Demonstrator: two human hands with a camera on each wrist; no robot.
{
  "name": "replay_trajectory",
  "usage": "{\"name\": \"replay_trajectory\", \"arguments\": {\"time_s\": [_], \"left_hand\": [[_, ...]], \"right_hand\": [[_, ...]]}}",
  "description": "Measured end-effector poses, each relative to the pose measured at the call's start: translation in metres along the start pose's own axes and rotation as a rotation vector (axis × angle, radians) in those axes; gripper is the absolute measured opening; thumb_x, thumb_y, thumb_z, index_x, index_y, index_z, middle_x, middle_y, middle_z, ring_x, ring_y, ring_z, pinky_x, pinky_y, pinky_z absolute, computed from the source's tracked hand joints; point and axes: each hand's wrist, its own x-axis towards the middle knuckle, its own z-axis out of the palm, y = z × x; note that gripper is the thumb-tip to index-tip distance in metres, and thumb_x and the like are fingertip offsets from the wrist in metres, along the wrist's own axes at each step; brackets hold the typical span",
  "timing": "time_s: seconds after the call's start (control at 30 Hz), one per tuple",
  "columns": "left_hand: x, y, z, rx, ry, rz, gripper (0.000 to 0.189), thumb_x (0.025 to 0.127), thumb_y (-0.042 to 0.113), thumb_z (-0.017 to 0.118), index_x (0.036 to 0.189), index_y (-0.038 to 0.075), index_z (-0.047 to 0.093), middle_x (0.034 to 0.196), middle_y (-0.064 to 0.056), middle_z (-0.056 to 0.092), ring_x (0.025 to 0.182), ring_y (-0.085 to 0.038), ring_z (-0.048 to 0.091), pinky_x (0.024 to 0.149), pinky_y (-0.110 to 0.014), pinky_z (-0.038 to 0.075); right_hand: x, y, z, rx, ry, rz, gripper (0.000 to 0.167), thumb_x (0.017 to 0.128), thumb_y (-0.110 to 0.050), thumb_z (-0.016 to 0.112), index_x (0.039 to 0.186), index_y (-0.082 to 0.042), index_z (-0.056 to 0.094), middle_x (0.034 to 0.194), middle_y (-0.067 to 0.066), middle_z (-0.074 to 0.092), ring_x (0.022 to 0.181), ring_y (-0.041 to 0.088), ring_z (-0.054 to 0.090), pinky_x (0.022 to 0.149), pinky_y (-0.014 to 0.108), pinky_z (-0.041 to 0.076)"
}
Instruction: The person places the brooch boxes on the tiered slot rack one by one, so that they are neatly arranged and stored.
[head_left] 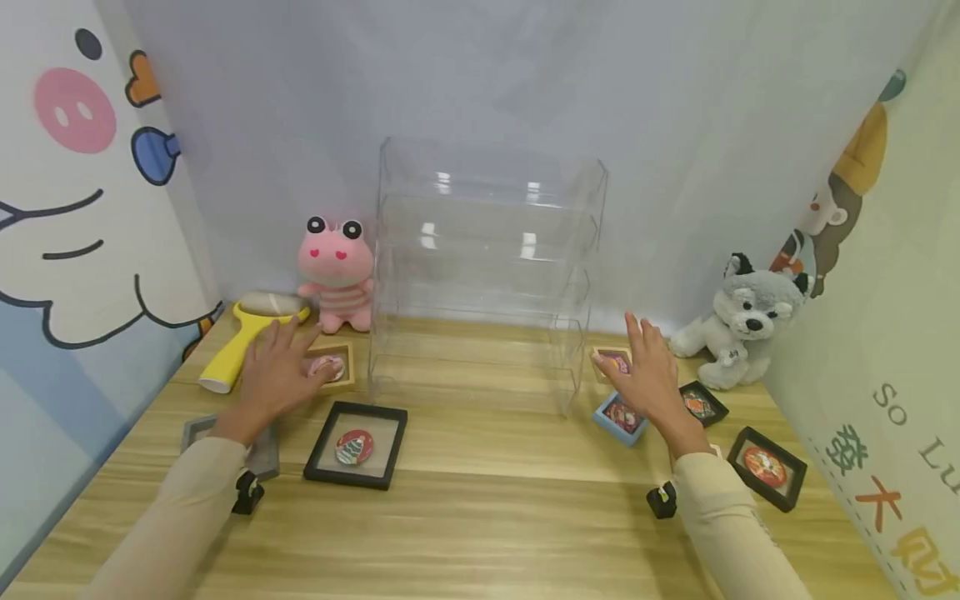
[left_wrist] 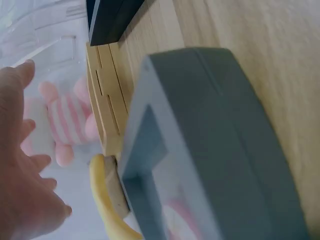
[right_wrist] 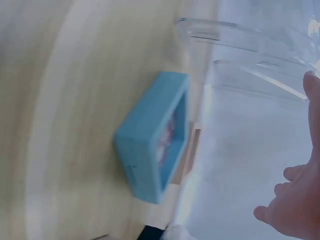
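Left hand (head_left: pixel 279 367) is above the tabletop (head_left: pixel 465 517) near a wooden frame (head_left: pixel 348 367), right hand (head_left: pixel 647 372) near a blue frame (head_left: pixel 613 427); both have fingers spread, and the clear rack (head_left: pixel 480 259) stands between them

Wood-grain table (head_left: pixel 480 533), pale grey backdrop (head_left: pixel 480 67) behind, cartoon-printed wall (head_left: pixel 75 200) left, lettered cream wall (head_left: pixel 862 350) right

I am wearing a long, pale cream right sleeve (head_left: pixel 727 517), with faint marks running along its outer side. Beside its cuff (head_left: pixel 696 467), a blocky black device (head_left: pixel 662 500) is showing a yellow-green spot. Left of the right sleeve, I am wearing a matching left sleeve (head_left: pixel 172 517) and second black device (head_left: pixel 247 493). My fingers (head_left: pixel 636 335) are showing bare.
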Motion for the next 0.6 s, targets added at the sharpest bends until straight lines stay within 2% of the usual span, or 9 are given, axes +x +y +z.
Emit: {"name": "replay_trajectory", "arguments": {"time_s": [0.1, 0.23, 0.33, 0.5, 0.6], "left_hand": [[0.001, -0.006, -0.001, -0.033, 0.023, 0.037, 0.075, 0.095, 0.053, 0.055, 0.153, 0.008, 0.037, 0.159, -0.030, 0.026, 0.145, -0.054, 0.020, 0.116, -0.071, 0.014], [0.002, -0.007, -0.004, -0.108, 0.043, 0.082, 0.072, 0.095, 0.046, 0.059, 0.151, 0.005, 0.038, 0.156, -0.030, 0.033, 0.143, -0.053, 0.028, 0.117, -0.067, 0.018], [-0.001, -0.005, -0.009, -0.167, 0.024, 0.092, 0.070, 0.095, 0.042, 0.062, 0.150, 0.004, 0.040, 0.155, -0.028, 0.037, 0.142, -0.051, 0.030, 0.116, -0.067, 0.021], [-0.008, -0.001, -0.015, -0.257, -0.036, 0.083, 0.069, 0.096, 0.041, 0.062, 0.151, 0.007, 0.040, 0.156, -0.025, 0.037, 0.143, -0.051, 0.030, 0.113, -0.070, 0.023], [-0.012, 0.001, -0.015, -0.283, -0.061, 0.077, 0.069, 0.096, 0.041, 0.062, 0.152, 0.008, 0.039, 0.157, -0.026, 0.035, 0.143, -0.051, 0.030, 0.113, -0.070, 0.025]], "right_hand": [[0.005, -0.006, -0.008, 0.043, 0.027, -0.063, 0.091, 0.098, -0.050, 0.054, 0.161, -0.016, -0.001, 0.166, 0.024, 0.005, 0.152, 0.048, 0.005, 0.115, 0.073, 0.012], [0.012, -0.016, -0.017, 0.115, 0.055, -0.150, 0.094, 0.095, -0.047, 0.061, 0.162, -0.020, 0.000, 0.167, 0.021, 0.007, 0.152, 0.047, 0.010, 0.115, 0.072, 0.018], [0.018, -0.026, -0.024, 0.143, 0.051, -0.198, 0.097, 0.093, -0.044, 0.066, 0.162, -0.023, 0.000, 0.168, 0.019, 0.006, 0.152, 0.046, 0.012, 0.114, 0.072, 0.021], [0.028, -0.040, -0.029, 0.135, 0.026, -0.242, 0.102, 0.089, -0.040, 0.072, 0.162, -0.021, 0.003, 0.167, 0.019, 0.010, 0.152, 0.045, 0.014, 0.115, 0.070, 0.022], [0.034, -0.046, -0.030, 0.138, 0.003, -0.250, 0.104, 0.088, -0.039, 0.074, 0.162, -0.020, 0.003, 0.167, 0.018, 0.011, 0.150, 0.045, 0.022, 0.116, 0.068, 0.024]]}}
